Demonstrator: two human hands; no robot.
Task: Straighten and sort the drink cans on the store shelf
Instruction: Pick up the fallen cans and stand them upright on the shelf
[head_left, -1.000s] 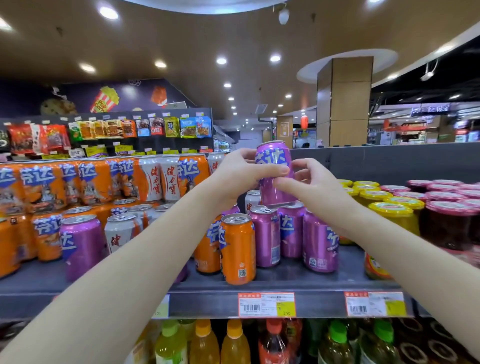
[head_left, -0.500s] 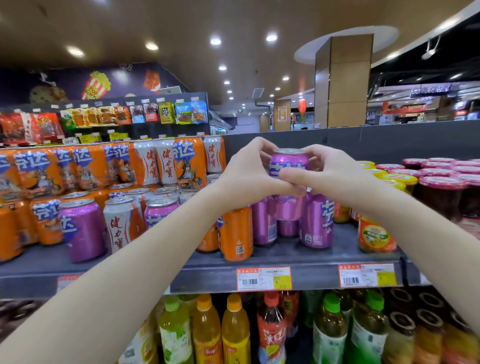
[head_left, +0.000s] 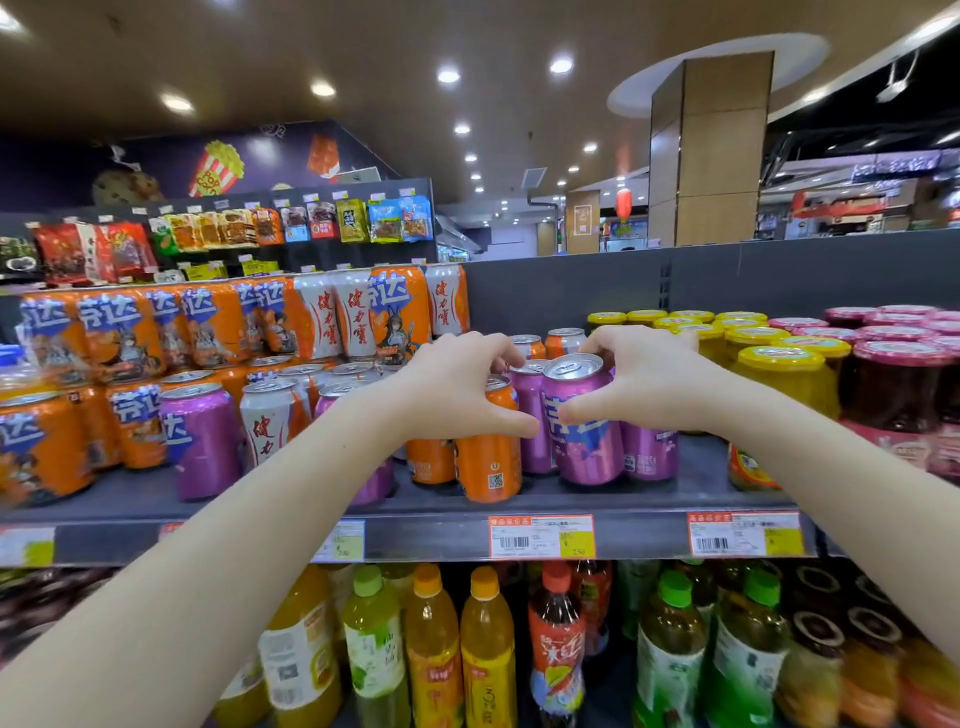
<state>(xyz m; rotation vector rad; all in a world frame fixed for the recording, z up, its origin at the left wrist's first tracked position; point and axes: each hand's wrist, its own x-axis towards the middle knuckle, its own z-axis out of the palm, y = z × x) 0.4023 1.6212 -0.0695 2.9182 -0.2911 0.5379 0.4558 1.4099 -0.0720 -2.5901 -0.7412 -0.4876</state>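
We've got both hands on 1 purple can (head_left: 584, 421) at the front of the shelf (head_left: 597, 499). Left hand (head_left: 462, 387) wraps it from the left, thumb across the can's front, fingers curled over toward the back. Right hand (head_left: 644, 382) closes on it from the right, thumb pressed on the label, fingers arched behind the rim. So both hands are gripping the same can.

The can stands upright, base on or just at the shelf deck; we can't tell if it is fully seated. Its pull-tab top is visible between the 2 hands.

Neighbours: 1 orange can (head_left: 488, 457) touching or just beside it on the left, partly under our left hand. 2 more purple cans sit behind and to its right (head_left: 649, 452), close packed. Further left, a mixed run: purple can (head_left: 200, 441), white-and-red can (head_left: 270, 421), orange cans (head_left: 41, 447), with a 2nd tier of orange and white cans stacked behind.

Right of the cans, yellow-lidded jars (head_left: 779, 374) and red-lidded jars (head_left: 904, 387) share the same shelf. Price tags (head_left: 540, 538) are clipped on the shelf edge. Bottled drinks (head_left: 431, 639) fill the shelf below.
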